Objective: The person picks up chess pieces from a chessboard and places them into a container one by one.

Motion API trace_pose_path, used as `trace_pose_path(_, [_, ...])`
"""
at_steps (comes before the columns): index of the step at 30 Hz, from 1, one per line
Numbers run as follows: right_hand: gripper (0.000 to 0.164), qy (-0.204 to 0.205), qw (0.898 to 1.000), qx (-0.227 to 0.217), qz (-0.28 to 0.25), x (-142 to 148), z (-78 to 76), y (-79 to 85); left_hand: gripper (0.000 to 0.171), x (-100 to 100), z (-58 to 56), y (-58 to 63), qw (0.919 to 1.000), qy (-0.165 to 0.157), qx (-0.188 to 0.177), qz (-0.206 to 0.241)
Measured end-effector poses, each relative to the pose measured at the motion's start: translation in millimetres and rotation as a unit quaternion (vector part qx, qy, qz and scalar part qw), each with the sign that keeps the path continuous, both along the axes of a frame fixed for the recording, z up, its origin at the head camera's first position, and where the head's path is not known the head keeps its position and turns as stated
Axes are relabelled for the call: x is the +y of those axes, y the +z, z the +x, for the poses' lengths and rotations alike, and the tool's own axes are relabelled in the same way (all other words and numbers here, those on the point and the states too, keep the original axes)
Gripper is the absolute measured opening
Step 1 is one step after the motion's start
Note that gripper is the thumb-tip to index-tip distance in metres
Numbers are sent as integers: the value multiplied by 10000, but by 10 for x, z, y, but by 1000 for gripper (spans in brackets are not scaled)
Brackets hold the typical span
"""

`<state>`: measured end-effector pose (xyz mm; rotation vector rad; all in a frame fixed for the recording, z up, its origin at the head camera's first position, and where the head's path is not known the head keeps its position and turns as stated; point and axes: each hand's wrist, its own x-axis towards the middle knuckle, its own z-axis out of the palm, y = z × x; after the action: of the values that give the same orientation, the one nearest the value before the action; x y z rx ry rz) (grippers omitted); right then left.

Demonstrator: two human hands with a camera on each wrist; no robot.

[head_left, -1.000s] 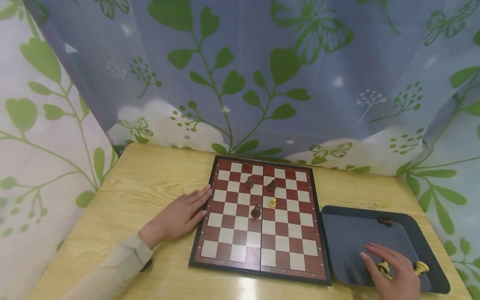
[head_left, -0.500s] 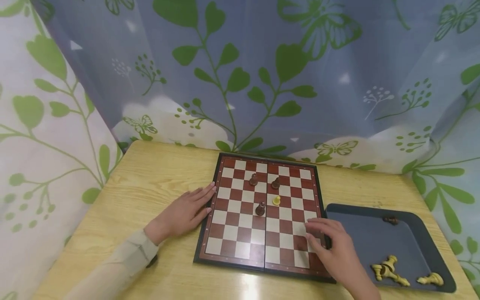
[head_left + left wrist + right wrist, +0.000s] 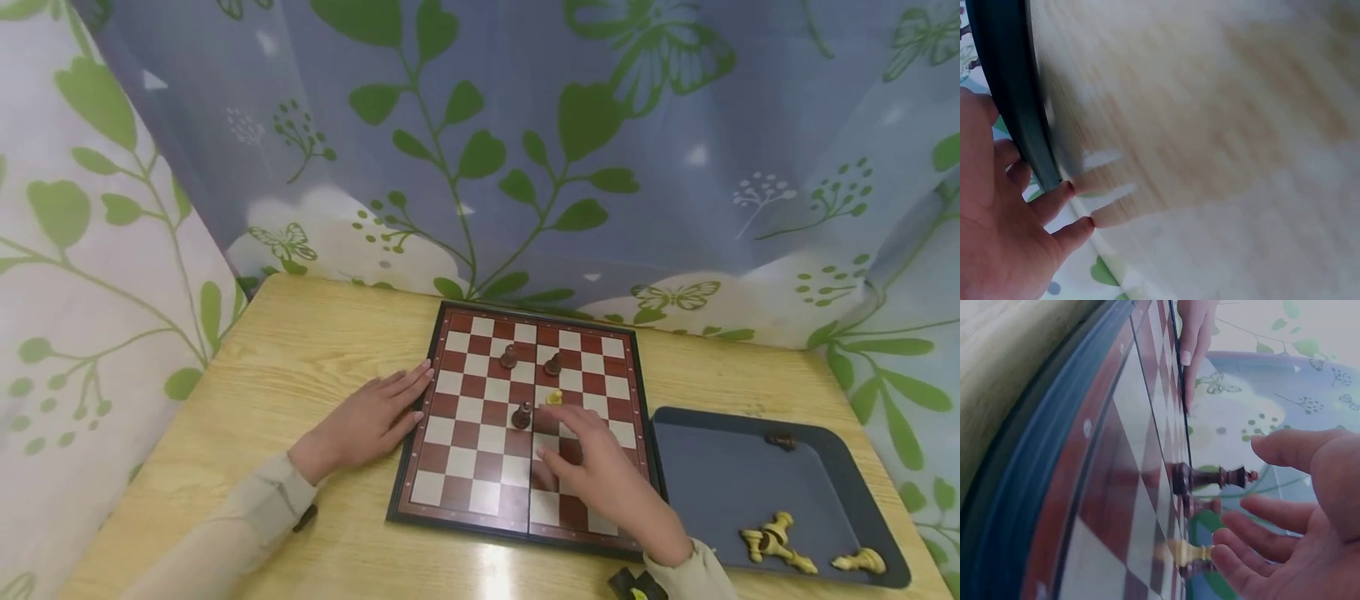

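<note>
In the head view my left hand (image 3: 367, 421) lies flat on the table, fingertips touching the left edge of the chessboard (image 3: 450, 492). My right hand (image 3: 600, 467) hovers over the board's right half. Its fingers are spread, the thumb stands apart, and the right wrist view shows nothing between them. Just beyond the fingertips stand a dark chess king (image 3: 1210, 478) and a small yellow pawn (image 3: 555, 397), the pawn partly hidden by the fingers. Farther back on the board are two more dark chess pieces, one on the left (image 3: 508, 357) and one on the right (image 3: 553, 364).
Right of the board, against its edge, sits a dark grey tray (image 3: 720, 483). Several yellow chess pieces (image 3: 776, 537) and one dark piece (image 3: 782, 441) lie on their sides in it. A leaf-patterned curtain (image 3: 487, 167) hangs behind the wooden table (image 3: 337, 325).
My right hand has moved left from above the tray to over the board, near the king and pawn. The left hand stays at the board's edge. The view has shifted slightly.
</note>
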<state>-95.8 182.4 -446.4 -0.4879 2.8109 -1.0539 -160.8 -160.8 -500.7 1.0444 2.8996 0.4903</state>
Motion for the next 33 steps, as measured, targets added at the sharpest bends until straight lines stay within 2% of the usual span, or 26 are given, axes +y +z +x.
trace_pose_path(6, [65,-36,9990,-356,-279,-99,-83,-81,61,-3,11,-10,9998,-77,4,-186])
trace_pose_path(12, [62,8,9979,-444,-464,-152,-146,-113,61,-19,14,-44,9993,-98,174,-311])
trace_pose_path(18, [46,-15,9984,-232,-520,-199,-239,-96,61,-24,-5,-26,9992,-95,286,-250])
trace_pose_path(26, [29,-303,9990,-48,-331,-264,-289,-68,61,-48,9,-22,9993,-68,174,-322])
trace_pose_path(30, [18,-405,9988,253,-97,-272,-305,-46,61,-41,9,-28,9995,-65,114,-301])
trace_pose_path(33, [15,-492,9972,552,-124,-248,-302,-14,61,-28,-3,-35,9994,-105,131,-287])
